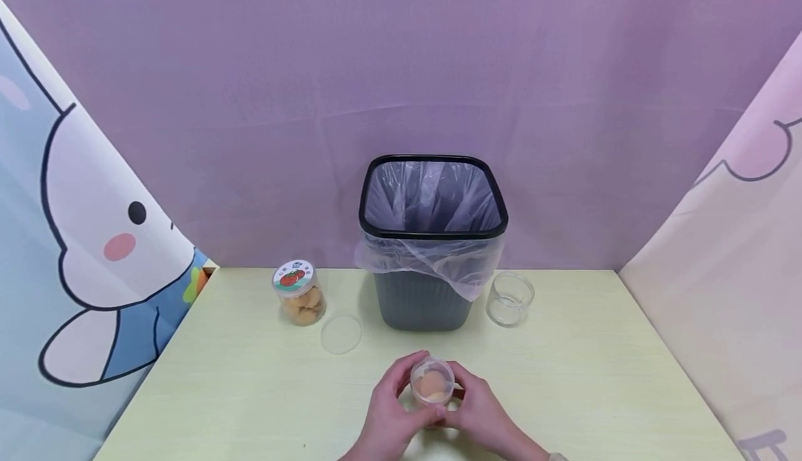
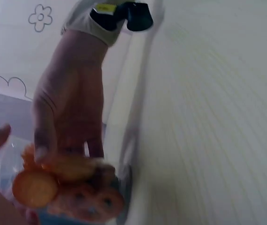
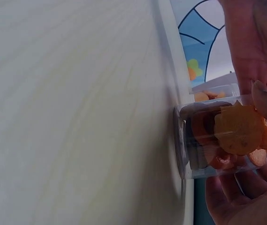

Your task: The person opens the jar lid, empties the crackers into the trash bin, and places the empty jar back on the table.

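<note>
Both hands hold a clear plastic jar (image 1: 432, 400) upright near the front of the table. My left hand (image 1: 390, 405) curls round its left side, and my right hand (image 1: 481, 409) grips its right side. The thumbs meet at the near side of the jar. Several orange-brown snack pieces (image 3: 239, 129) show through the jar wall in the right wrist view, where the jar's base is at the tabletop. Ahead and to the left, a clear round lid (image 1: 341, 333) lies flat on the table.
A dark bin (image 1: 422, 301) with a black rim and plastic liner stands at the back centre. Left of it is a jar with a tomato-printed lid (image 1: 299, 297), holding orange pieces. An uncapped clear jar (image 1: 510, 299) stands to its right. Purple cloth (image 1: 401, 64) hangs behind the table.
</note>
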Available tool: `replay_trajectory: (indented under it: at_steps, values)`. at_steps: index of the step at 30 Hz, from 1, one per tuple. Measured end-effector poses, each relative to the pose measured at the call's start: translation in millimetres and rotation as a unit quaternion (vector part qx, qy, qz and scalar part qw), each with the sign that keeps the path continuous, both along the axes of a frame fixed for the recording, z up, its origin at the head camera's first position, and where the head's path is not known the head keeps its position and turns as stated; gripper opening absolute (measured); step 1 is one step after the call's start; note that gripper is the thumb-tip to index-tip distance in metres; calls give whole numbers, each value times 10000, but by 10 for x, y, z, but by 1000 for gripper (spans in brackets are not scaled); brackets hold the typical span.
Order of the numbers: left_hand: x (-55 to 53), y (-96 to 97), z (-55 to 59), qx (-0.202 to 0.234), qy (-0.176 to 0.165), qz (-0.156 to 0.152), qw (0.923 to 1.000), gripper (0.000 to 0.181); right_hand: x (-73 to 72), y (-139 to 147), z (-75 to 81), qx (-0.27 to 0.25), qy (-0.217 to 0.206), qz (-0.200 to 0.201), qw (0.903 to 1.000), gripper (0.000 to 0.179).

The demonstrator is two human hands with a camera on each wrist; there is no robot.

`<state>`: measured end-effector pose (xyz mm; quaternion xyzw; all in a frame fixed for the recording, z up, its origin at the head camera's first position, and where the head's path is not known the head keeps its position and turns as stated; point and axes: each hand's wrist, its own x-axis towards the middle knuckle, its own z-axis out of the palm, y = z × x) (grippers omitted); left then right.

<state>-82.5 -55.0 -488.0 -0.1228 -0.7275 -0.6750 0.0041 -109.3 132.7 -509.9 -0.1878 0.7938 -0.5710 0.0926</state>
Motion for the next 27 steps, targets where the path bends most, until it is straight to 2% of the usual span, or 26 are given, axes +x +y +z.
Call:
replay_trajectory:
  at_steps: [5, 8, 10, 12, 14, 16, 20, 22, 24, 27]
  values:
    - [-162, -152, -32, -122, 465, -790, 9957, 71, -8, 7, -2, 36, 125, 2, 9999, 66]
    - [-311, -248, -24, -102, 589, -1435, 9879, 70, -11, 11, -3, -29, 104, 15, 9999, 67]
    - [-414, -305, -6, -70, 567, -1916, 9798, 69, -12, 12, -2, -109, 70, 50, 9999, 67]
    - [-515, -353, 20, -133, 571, -2383, 9694, 69, -13, 10, -2, -162, 45, 76, 9998, 67]
    - [-622, -386, 41, -233, 622, -2862, 9559, 71, -12, 8, -1, -194, 32, 93, 9998, 67]
    - [-725, -415, 64, -314, 593, -3350, 9398, 72, -12, 9, -6, -190, 50, 111, 9997, 68]
    - [-916, -459, 86, -249, 271, -4226, 9056, 74, -4, 14, -5, -167, 134, 128, 9997, 70]
    - [-989, -467, 95, -275, 121, -4520, 8915, 75, 1, 16, -2, -125, 170, 124, 9997, 72]
    - [-1042, -459, 104, -369, 115, -4723, 8806, 75, 3, 17, -3, -100, 166, 106, 9998, 73]
    - [-1075, -452, 116, -529, 123, -4848, 8729, 75, 3, 9, -6, -109, 128, 122, 9998, 78]
